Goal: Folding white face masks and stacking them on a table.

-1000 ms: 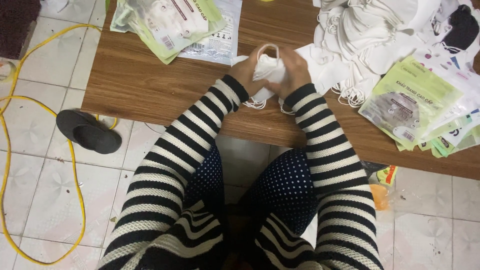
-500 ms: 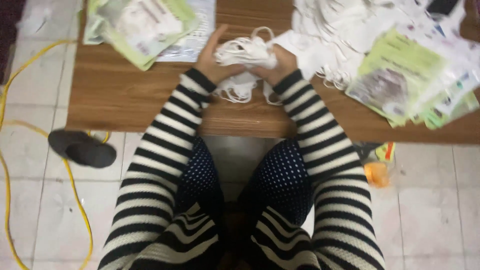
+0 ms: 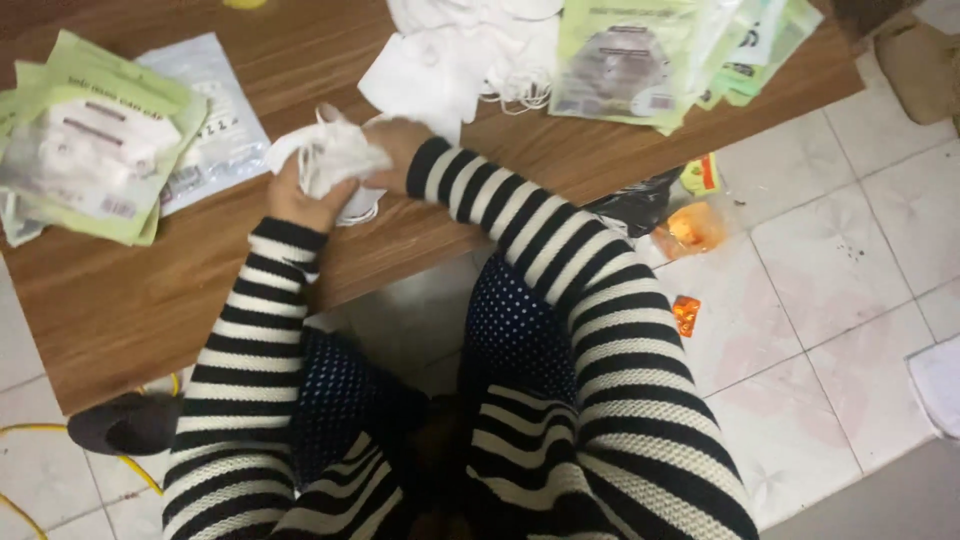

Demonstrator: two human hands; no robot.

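On the wooden table (image 3: 140, 300), seen from the head camera, both hands work at one bundle of white face masks (image 3: 330, 155) near the table's front edge. The left hand (image 3: 300, 195) grips the bundle from below and from the left, fingers curled up around the fabric. The right hand (image 3: 398, 140) presses against the bundle's right side; its fingers are closed onto the white fabric, though the fingertips are hidden behind the bundle. White ear loops (image 3: 360, 208) hang out beneath the bundle and lie on the table surface just beside the left hand. Both forearms wear black-and-white striped sleeves (image 3: 560, 260).

To the left of the bundle, well apart from the hands, lies a stack of green-and-clear flat packets (image 3: 95, 140), overlapping one another. Behind the right hand, at the far edge of the table, lies a loose pile of white masks (image 3: 450, 60), touching a second fan of green packets (image 3: 650, 60) on its right.

Below the table, the floor is pale tile (image 3: 850, 240). A black bag (image 3: 640, 205) and an orange wrapper (image 3: 692, 228) lie near the table's right corner, with a smaller orange wrapper (image 3: 686, 314) nearby. A dark slipper (image 3: 125, 423) and a yellow cable (image 3: 60, 440) lie at lower left.
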